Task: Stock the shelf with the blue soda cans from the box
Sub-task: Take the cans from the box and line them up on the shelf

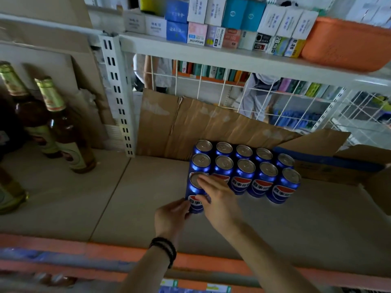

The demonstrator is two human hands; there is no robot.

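Right hand (218,199) hides a front can (208,198).

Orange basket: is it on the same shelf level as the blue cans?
No, the orange basket sits on the shelf above the blue cans.
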